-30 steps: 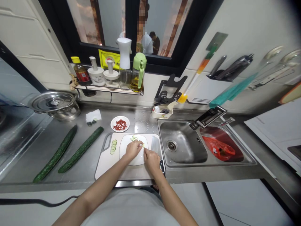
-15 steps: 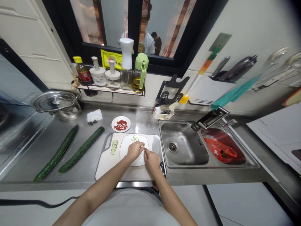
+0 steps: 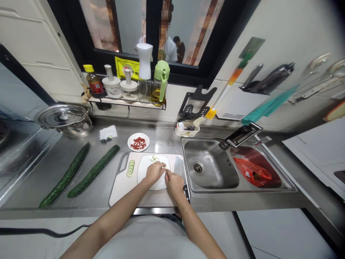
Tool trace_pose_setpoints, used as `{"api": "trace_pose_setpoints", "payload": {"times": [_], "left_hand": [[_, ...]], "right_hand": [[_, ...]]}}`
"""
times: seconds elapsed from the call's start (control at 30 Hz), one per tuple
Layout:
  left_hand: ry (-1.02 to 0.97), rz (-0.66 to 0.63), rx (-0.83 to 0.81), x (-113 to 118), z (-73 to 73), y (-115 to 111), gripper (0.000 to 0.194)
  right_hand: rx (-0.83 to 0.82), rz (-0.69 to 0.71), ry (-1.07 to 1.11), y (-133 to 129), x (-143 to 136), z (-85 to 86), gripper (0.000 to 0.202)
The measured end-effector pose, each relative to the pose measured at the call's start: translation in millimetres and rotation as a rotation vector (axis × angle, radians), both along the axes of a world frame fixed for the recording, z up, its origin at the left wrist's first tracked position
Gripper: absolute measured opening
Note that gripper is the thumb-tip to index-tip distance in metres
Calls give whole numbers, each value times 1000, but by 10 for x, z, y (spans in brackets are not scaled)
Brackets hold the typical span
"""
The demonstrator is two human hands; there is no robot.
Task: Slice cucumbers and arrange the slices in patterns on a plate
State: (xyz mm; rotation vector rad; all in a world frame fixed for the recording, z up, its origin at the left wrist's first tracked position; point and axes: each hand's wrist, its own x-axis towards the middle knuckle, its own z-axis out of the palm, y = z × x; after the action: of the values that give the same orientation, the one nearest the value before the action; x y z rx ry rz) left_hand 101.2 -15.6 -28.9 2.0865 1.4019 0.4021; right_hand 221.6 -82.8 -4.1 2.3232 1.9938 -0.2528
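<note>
Over the white plate [image 3: 143,177], my left hand [image 3: 155,172] and my right hand [image 3: 174,184] meet with pinched fingertips. A small pale-green piece, seemingly a cucumber slice [image 3: 164,167], shows between them, mostly hidden by the fingers. Several cucumber slices [image 3: 154,158] lie on the far part of the plate. The plate rests on a pale cutting board [image 3: 120,192], where a row of overlapping cucumber slices [image 3: 130,168] lies at the left. A knife [image 3: 178,166] lies along the board's right side, its black handle partly behind my right wrist.
Two whole cucumbers [image 3: 93,172] lie left of the board. Behind it stands a small dish [image 3: 130,146] of chopped red pieces. A lidded pot [image 3: 70,124] is at the back left. The sink [image 3: 212,189] on the right holds a red bag [image 3: 252,173]. Bottles line a shelf [image 3: 129,103].
Both hands stay almost in place over the plate, with only a slight shift at the fingertips. The slices, knife and board look the same.
</note>
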Motion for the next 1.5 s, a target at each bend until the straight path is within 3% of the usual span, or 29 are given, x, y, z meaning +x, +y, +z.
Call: {"api": "trace_pose_setpoints", "payload": {"times": [1.33, 1.5], "left_hand": [[24, -14, -26, 16, 61, -15, 25], [8, -12, -16, 12, 54, -12, 25]], "right_hand": [[-18, 1, 42, -7, 27, 18, 34], [5, -56, 103, -3, 67, 25, 35]]}}
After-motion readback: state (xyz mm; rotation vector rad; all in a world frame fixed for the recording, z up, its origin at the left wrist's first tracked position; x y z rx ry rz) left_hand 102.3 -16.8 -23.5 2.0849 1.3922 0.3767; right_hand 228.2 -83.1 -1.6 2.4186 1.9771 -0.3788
